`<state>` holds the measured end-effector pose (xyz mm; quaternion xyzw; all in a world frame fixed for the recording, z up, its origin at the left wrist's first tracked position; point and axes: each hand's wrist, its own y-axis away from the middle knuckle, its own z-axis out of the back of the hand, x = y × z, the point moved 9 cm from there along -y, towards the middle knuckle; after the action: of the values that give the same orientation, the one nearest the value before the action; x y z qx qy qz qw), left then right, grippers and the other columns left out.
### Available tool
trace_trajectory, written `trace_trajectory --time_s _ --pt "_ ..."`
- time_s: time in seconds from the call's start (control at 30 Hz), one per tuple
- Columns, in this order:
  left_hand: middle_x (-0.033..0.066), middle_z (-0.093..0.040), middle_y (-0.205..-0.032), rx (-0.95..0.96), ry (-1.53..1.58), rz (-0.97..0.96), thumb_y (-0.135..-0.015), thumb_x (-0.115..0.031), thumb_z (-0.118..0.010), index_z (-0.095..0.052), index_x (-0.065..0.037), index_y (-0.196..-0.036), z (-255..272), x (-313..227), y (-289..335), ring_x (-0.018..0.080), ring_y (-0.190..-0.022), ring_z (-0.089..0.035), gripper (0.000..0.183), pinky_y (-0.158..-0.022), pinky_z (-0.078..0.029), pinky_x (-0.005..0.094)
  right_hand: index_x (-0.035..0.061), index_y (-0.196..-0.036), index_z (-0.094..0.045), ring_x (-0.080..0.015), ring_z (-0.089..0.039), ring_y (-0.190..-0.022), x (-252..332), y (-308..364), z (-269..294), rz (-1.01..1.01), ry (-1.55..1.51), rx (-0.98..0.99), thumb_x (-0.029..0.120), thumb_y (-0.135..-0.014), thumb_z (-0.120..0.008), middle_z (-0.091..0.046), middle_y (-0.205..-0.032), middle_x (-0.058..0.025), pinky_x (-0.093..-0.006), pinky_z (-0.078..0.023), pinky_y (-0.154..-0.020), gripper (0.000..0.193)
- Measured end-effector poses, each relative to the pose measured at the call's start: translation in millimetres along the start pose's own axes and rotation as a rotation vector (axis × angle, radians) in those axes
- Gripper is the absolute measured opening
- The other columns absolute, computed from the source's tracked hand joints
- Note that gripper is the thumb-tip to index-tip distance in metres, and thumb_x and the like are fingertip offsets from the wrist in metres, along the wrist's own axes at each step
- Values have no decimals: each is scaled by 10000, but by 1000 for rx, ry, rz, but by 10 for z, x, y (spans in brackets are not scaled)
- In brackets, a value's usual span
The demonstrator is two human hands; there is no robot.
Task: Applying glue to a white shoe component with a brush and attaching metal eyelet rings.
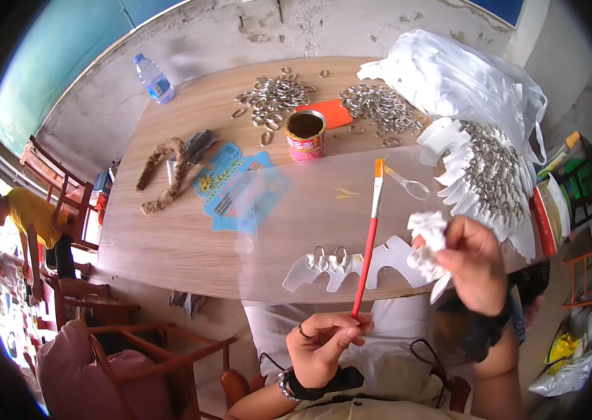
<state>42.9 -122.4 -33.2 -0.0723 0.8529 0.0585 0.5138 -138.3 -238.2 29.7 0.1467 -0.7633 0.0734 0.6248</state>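
Observation:
In my left hand I pinch the lower end of a red-handled paintbrush, held upright with its orange-brown bristles at the top. My right hand is closed on a crumpled white tissue or cloth. Between the hands, near the table's front edge, a scalloped white strip lies with two metal rings standing on it. A clear plastic spoon rests behind the brush. Farther back stands an open pink tin with dark contents.
Piles of metal rings lie at the back by an orange card. White ring-covered strips and a white plastic bag are at right. A blue printed sheet, brown fuzzy band and bottle sit left.

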Motion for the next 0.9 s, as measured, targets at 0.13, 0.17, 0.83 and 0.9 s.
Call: trace_trajectory --time_s 0.13,0.17,0.83,0.9 --pt "248 -666 -909 27 146 138 -864 -26 -645 -546 1 -903 -49 164 66 263 -777 -680 110 -564 -571 307 -15 -1031 -544 -101 -590 -832 -208 207 -119 74 -208 -136 30 -805 -687 -644 -1016 -104 -242 -473 -754 271" --pt "247 -666 -905 25 165 180 -865 -24 -642 -544 -2 -905 -59 193 90 265 -776 -680 108 -555 -571 302 -35 -1098 -549 -111 -597 -855 -219 240 -134 94 -252 -182 26 -806 -691 -638 -1040 -108 -252 -479 -766 330" --pt "204 -679 -975 165 105 138 -892 35 -596 -597 62 -1080 -213 178 249 216 -836 -684 190 -637 -544 275 -112 -1176 -556 -157 -627 -932 -154 544 -344 159 -108 -120 -33 -828 -681 -622 -1014 -107 -292 -521 -818 379" --pt "202 -679 -972 156 84 119 -888 42 -600 -615 70 -1043 -218 171 262 216 -823 -684 159 -626 -545 280 -110 -1167 -567 -141 -619 -893 -127 556 -344 200 -60 -139 -25 -819 -692 -618 -977 -92 -277 -512 -791 379"
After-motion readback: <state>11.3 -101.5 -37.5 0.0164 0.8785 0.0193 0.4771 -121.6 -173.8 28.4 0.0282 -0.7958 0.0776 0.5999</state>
